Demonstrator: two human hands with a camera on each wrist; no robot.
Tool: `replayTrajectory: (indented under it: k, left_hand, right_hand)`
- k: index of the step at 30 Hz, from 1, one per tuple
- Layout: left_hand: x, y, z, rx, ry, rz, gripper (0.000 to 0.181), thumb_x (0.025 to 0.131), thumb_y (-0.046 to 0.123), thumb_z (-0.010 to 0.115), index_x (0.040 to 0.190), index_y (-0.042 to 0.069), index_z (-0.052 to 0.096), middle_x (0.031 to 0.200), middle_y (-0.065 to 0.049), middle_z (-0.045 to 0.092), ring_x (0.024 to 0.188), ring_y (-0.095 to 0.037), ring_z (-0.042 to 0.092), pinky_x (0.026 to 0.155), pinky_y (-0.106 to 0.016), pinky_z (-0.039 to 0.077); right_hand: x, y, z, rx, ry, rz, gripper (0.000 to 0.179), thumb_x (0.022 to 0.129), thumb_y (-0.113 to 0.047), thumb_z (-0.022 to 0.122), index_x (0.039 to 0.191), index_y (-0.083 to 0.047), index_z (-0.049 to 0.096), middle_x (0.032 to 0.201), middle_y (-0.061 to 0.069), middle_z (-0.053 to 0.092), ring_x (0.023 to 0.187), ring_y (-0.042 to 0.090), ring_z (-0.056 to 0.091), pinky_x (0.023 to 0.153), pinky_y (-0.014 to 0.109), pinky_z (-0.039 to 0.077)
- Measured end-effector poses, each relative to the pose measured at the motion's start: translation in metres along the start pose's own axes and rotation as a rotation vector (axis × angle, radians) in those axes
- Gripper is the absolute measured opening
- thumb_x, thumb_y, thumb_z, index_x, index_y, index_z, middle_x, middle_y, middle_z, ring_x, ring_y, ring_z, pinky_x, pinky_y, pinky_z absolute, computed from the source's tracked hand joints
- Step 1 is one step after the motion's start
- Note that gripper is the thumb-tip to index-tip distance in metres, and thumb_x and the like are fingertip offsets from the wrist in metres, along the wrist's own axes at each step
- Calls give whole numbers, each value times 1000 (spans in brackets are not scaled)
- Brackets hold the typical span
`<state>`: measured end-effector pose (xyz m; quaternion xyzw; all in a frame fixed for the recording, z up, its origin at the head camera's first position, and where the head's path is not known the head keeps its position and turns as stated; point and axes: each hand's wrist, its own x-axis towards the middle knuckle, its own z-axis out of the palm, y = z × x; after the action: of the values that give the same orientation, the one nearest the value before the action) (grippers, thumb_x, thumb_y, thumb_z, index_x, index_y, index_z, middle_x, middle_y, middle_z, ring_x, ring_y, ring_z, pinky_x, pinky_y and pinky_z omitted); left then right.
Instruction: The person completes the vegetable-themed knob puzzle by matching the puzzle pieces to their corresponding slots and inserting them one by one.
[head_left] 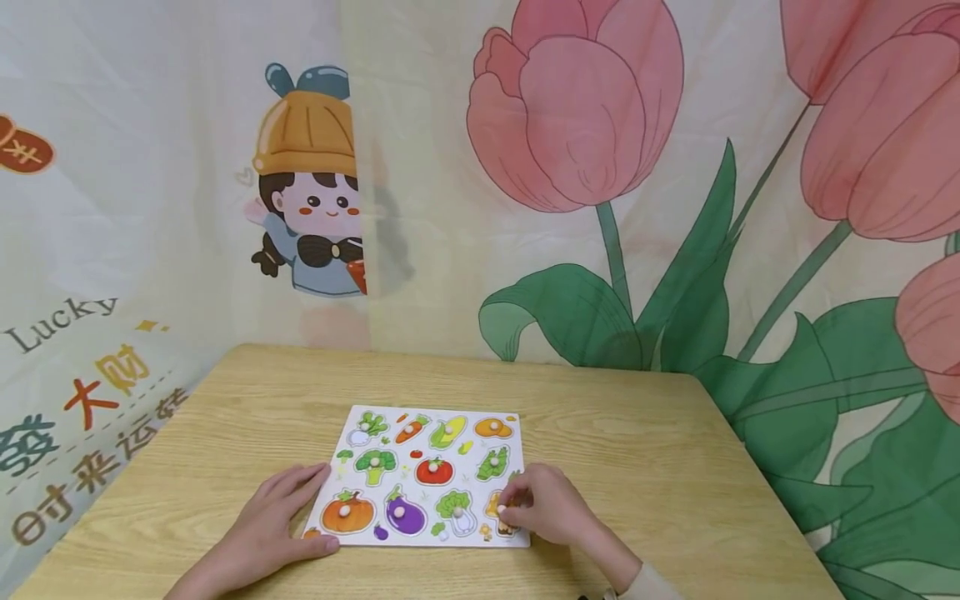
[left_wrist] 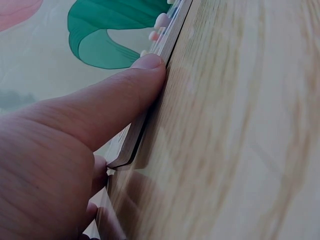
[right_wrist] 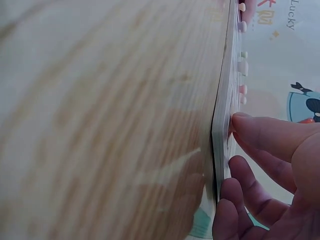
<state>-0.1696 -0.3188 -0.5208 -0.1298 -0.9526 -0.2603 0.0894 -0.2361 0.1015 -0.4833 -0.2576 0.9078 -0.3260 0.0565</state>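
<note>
A white wooden vegetable puzzle board (head_left: 405, 483) lies flat on the table, its knobbed pieces in their slots. My left hand (head_left: 266, 521) rests at its near left corner; the thumb (left_wrist: 145, 70) lies straight against the front edge, and the other fingers touch the left side. At the near right corner, my right hand (head_left: 551, 504) pinches the knob of an orange-and-brown puzzle piece (head_left: 492, 504) between thumb and forefinger. That piece is partly hidden by the fingers. In the right wrist view, the other fingers (right_wrist: 245, 175) curl beside the board's edge.
The pieces include a pumpkin (head_left: 360, 518), an eggplant (head_left: 411, 521), a tomato (head_left: 442, 477) and a broccoli (head_left: 375, 475). A wood-grain table (head_left: 637, 450) carries the board. Printed curtains (head_left: 420, 208) with tulips and a cartoon figure hang behind and on the left.
</note>
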Motion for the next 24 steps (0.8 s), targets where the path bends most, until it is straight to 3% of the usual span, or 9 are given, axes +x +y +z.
replayTrajectory:
  k: [6, 14, 24]
  left_hand:
    - [1, -3, 4, 17, 4, 3, 106, 77, 64, 87, 157, 4, 51, 159, -14, 49, 146, -46, 34, 107, -74, 37]
    - [-1, -7, 4, 21, -10, -12, 107, 77, 64, 87, 157, 4, 51, 158, -14, 50, 146, -45, 34, 107, -74, 38]
    - [-4, -10, 4, 13, -17, -26, 106, 77, 63, 88, 158, 4, 50, 158, -13, 50, 144, -44, 35, 106, -72, 38]
  right_hand:
    - [-1, 1, 1, 4, -4, 7, 9, 87, -17, 88, 87, -22, 80, 83, -10, 62, 75, 6, 53, 67, 22, 44]
    - [-5, 4, -4, 24, -28, 5, 13, 90, -21, 86, 102, -19, 82, 86, -11, 63, 77, 8, 56, 67, 22, 48]
    - [-29, 22, -50, 10, 27, 35, 22, 98, -19, 78, 119, -11, 78, 111, 3, 72, 91, 16, 64, 74, 28, 55]
